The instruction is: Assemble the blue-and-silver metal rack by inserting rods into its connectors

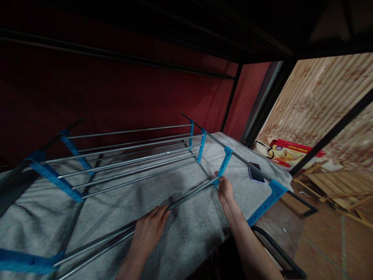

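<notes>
Closest to the camera, two bare forearms reach forward over a grey fleece blanket point(180, 233) spread across a bed. The left hand point(150, 229) lies palm down on a pair of thin metal rods point(116, 237), its fingers curled loosely over them rather than clenched. The rods run side by side from a blue plastic connector point(20, 262) at the lower left edge up and to the right, resting low over the blanket.

The right hand point(225, 189) is farther out, at the other end of the same rods. Its fingers close around the rod ends where they meet a blue bracket point(225, 160) on a slanting side rail point(247, 161). Whether the rod ends already sit inside the bracket cannot be told, since the hand covers the joint.

Beyond the hands stands the rest of a metal rack point(131, 155) with more blue fittings: several parallel silver rods stretch across between blue uprights on the left and right. The near end of the side rail ends in a larger blue corner piece point(272, 194) at the edge of the bed.

Just past the rail, a phone point(256, 173) lies flat on the blanket. On the floor to the right are a red and yellow box point(291, 153) and a folded wooden frame point(332, 182). A dark red curtain point(116, 89) hangs behind the rack, under black metal bed bars
</notes>
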Tool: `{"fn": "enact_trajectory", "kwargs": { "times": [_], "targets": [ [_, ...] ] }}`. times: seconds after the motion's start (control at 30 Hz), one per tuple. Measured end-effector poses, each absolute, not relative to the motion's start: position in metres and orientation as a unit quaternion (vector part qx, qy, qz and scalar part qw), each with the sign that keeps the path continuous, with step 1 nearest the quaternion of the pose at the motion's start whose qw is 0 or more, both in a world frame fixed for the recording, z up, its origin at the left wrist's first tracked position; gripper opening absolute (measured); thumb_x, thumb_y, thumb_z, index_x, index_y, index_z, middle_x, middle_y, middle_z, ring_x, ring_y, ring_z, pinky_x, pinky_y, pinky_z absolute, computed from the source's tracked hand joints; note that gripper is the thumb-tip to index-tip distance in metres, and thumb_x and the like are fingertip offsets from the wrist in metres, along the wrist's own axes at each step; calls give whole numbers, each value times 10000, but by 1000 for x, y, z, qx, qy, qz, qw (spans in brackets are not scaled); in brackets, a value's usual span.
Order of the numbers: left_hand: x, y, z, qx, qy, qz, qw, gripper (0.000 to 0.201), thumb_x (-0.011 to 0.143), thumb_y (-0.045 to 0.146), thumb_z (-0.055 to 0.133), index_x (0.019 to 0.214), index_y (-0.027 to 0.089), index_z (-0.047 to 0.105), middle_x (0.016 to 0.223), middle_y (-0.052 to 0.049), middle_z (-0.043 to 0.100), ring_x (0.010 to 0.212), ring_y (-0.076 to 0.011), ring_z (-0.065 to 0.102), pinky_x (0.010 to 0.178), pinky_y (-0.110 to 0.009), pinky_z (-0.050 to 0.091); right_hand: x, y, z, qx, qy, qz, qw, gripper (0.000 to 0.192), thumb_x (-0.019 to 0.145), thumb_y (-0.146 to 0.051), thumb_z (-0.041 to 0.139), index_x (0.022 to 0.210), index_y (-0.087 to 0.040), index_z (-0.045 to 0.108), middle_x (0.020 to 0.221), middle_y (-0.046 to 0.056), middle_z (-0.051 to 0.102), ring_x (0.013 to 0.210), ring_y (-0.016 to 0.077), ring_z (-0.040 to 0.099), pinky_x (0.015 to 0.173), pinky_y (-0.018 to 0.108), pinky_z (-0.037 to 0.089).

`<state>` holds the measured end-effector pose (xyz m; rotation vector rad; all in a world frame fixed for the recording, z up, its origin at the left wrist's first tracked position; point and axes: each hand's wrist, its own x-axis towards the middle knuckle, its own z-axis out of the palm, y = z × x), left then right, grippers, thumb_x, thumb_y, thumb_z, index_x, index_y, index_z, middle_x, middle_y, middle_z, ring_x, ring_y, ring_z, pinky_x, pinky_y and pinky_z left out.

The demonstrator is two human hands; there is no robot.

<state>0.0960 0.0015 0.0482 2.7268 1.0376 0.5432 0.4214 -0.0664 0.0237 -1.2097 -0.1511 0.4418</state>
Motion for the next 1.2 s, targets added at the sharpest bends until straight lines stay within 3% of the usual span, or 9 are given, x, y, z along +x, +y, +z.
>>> {"fn": "enact_trajectory", "kwargs": {
  "times": [0.23,0.83,1.2],
  "targets": [
    [99,1,49,916,344,186,94,420,1049,392,332,1156,225,702,1064,-56,769,878,-197,750,772,-309,582,419,-66,32,-530,-45,224,817,211,667,-349,555,783,-211,664,792,19,718,620,159,561,504,279,402],
    [96,1,51,917,331,208,79,386,1042,394,380,1139,215,708,1041,-65,756,876,-208,733,774,-327,574,420,-65,34,-551,-30,215,806,247,680,-381,524,787,-212,668,771,15,717,577,149,527,470,274,358],
    [94,1,52,918,335,196,82,347,1036,370,413,1155,229,707,1034,-60,752,883,-203,727,769,-310,568,422,-65,29,-560,-43,207,801,196,674,-377,526,759,-231,625,768,1,703,683,171,609,552,282,422]
  ]
}}
